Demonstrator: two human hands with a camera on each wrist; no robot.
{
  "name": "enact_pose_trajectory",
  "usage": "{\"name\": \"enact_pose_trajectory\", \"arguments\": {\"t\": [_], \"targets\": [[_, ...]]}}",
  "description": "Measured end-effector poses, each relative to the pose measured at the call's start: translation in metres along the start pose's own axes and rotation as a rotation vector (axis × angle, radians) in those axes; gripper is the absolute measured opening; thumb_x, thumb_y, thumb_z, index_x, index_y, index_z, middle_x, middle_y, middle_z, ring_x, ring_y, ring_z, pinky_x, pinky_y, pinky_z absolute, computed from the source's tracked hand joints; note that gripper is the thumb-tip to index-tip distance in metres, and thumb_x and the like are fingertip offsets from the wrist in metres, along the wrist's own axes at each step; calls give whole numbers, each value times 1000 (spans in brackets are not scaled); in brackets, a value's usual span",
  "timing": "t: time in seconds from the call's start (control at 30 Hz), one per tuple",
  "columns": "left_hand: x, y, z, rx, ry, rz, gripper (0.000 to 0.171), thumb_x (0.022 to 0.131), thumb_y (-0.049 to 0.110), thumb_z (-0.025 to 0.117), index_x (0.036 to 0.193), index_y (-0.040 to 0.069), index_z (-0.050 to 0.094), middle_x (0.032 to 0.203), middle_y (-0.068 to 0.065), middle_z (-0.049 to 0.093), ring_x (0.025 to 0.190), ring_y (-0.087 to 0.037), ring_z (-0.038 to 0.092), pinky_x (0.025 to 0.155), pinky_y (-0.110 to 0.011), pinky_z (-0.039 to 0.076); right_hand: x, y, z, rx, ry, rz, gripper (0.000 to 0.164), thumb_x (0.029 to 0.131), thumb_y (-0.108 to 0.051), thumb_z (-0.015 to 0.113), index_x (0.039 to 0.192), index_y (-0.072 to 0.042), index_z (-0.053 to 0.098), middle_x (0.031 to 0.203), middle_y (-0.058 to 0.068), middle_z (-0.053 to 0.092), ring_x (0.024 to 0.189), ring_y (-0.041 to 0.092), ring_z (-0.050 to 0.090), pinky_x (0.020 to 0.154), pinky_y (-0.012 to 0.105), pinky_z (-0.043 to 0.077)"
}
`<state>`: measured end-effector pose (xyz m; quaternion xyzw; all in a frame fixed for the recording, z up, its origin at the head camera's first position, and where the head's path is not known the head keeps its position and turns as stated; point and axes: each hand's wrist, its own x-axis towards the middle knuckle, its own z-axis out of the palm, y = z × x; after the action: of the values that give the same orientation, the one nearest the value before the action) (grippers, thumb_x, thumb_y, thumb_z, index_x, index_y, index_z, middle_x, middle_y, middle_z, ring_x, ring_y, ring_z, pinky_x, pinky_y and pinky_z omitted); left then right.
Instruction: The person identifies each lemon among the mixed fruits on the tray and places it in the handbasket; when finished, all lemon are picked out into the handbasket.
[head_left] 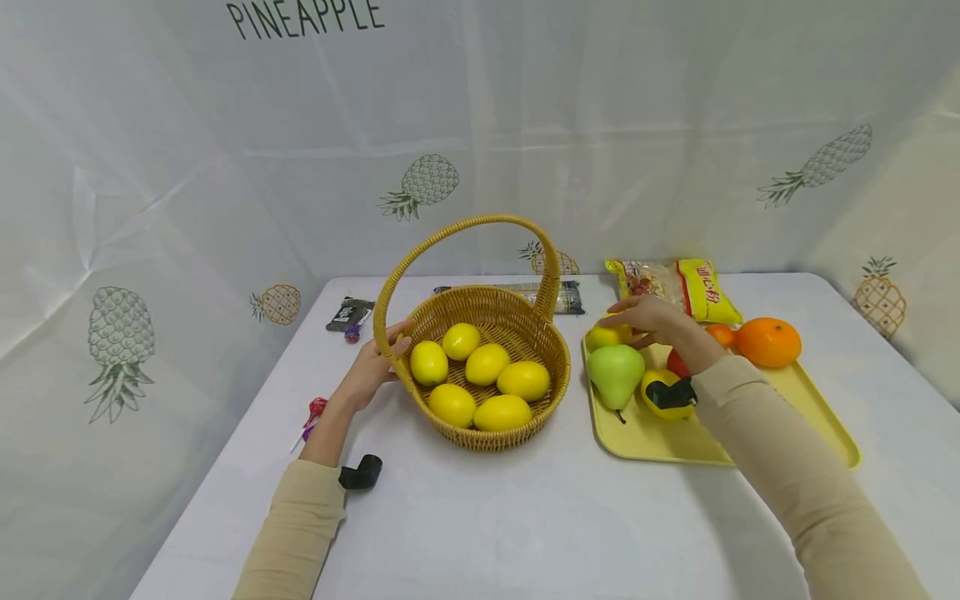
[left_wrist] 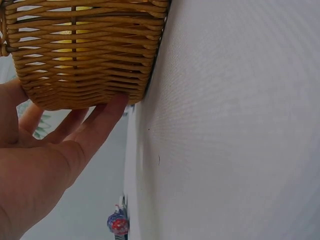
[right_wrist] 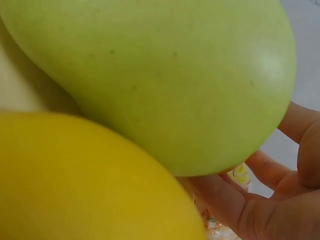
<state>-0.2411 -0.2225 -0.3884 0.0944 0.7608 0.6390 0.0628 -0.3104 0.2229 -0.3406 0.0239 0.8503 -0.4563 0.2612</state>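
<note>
A round wicker basket (head_left: 480, 440) with a tall arched handle (head_left: 465, 223) holds several lemons (head_left: 487, 364). My left hand (head_left: 371, 367) touches its left side near the foot of the handle; in the left wrist view the mostly straight fingers (left_wrist: 102, 127) lie against the woven wall. Over the back left corner of a yellow tray (head_left: 667, 450), my right hand (head_left: 654, 318) grips a lemon (head_left: 606, 337), its fingers partly covering it. A green pear (head_left: 615, 372) lies just in front and hides much of this hand in the right wrist view. Another yellow fruit (head_left: 671, 413) sits below my right wrist.
On the tray are also a red fruit (head_left: 677, 363), a small orange fruit (head_left: 722, 335) and a large orange (head_left: 768, 342). Behind it lies a yellow food bag (head_left: 705, 292). A long packet (head_left: 568, 297) lies behind the basket. Leftward are a black packet (head_left: 351, 313) and lollipops (head_left: 316, 408).
</note>
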Motion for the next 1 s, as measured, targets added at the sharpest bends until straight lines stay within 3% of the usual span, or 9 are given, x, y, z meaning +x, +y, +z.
{"name": "enact_pose_trajectory", "arguments": {"t": [0.23, 0.47, 0.57, 0.67, 0.77, 0.9, 1.0], "targets": [[0, -1, 0, 0, 2, 3, 51, 105, 24, 44, 152, 8, 31, 150, -24, 32, 131, -42, 38, 94, -60, 44, -8, -8, -10, 57, 16, -47, 65, 98, -26, 59, 147, 5, 29, 146, 30, 26, 125, 43, 40, 86, 40, 54], [0, -1, -1, 22, -9, 29, 52, 104, 26, 46, 151, 8, 32, 149, -23, 35, 129, -41, 40, 93, -56, 47, -33, -37, -24, 39, 52, -149, 68, 97, -28, 61, 148, 3, 28, 141, 27, 32, 109, 37, 44, 86, 40, 54], [0, 1, 0, 20, -10, 35, 52, 104, 26, 46, 151, 8, 32, 148, -23, 35, 128, -41, 41, 92, -55, 47, -44, -51, -23, 18, 31, -209, 66, 96, -28, 63, 147, -1, 32, 146, 28, 29, 111, 39, 48, 83, 40, 55], [-1, 3, 1, 16, -9, 32, 51, 104, 24, 45, 151, 8, 32, 148, -24, 36, 127, -42, 42, 92, -56, 48, -51, -64, -15, 6, -68, -260, 64, 94, -26, 65, 146, -3, 35, 152, 28, 23, 123, 41, 45, 86, 43, 54], [-2, 3, 1, 13, -5, 24, 51, 105, 23, 45, 152, 7, 31, 148, -24, 36, 127, -42, 42, 92, -57, 47, -52, -73, 1, -21, -230, -290, 64, 93, -23, 67, 145, -2, 36, 153, 24, 21, 131, 39, 39, 91, 47, 51], [-1, 2, 0, 14, 1, 16, 52, 104, 25, 46, 152, 8, 32, 148, -24, 35, 127, -42, 41, 93, -58, 46, -51, -84, 31, -62, -398, -353, 62, 92, -20, 69, 143, -1, 40, 149, 18, 32, 129, 36, 40, 90, 46, 52], [-1, 1, 0, 14, 4, 12, 52, 104, 26, 46, 152, 9, 32, 148, -24, 35, 129, -41, 40, 94, -57, 46, -50, -93, 54, -86, -451, -401, 59, 91, -18, 69, 142, -2, 44, 147, 15, 37, 129, 34, 42, 87, 45, 53]]}}
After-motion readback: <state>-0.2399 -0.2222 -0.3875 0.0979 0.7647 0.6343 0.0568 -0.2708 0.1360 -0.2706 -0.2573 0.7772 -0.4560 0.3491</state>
